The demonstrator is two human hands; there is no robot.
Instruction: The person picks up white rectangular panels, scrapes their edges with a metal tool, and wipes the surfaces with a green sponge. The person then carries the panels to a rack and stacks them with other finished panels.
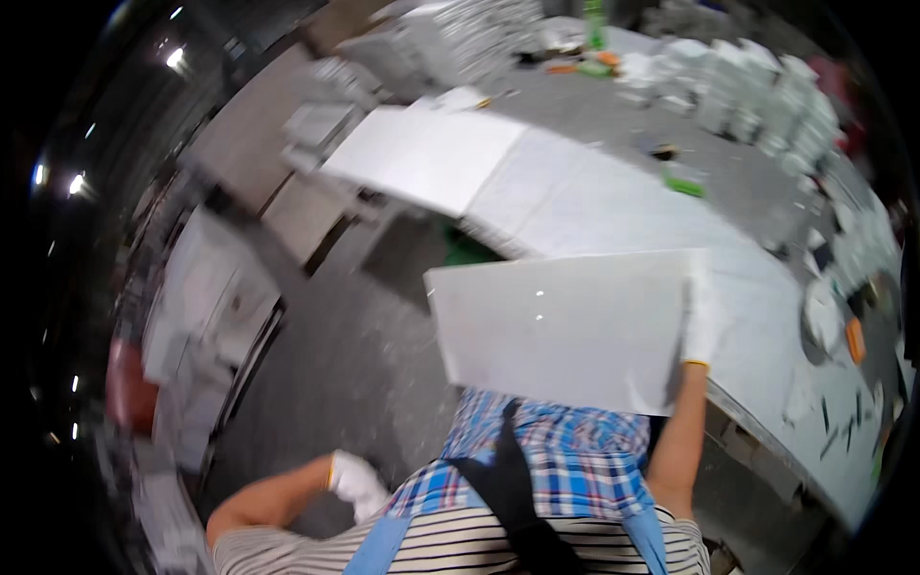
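Note:
A white rectangular panel point(565, 326) with a smooth, slightly shiny face is held up in front of my waist. My right hand point(704, 311), in a white glove with a yellow cuff, grips the panel's right edge; part of its fingers is hidden by blur and the panel. My left hand point(356, 486), gloved too, is beside my left hip, apart from the panel. Its fingers are too blurred to make out. Behind the panel runs a long white-topped table point(613, 201).
Stacks of white pieces point(470, 38) stand at the back, and more stacked white blocks point(757, 91) line the far right. A cart with white sheets point(206, 307) is at the left. Green point(684, 180) and orange tools point(855, 339) lie on the work surfaces.

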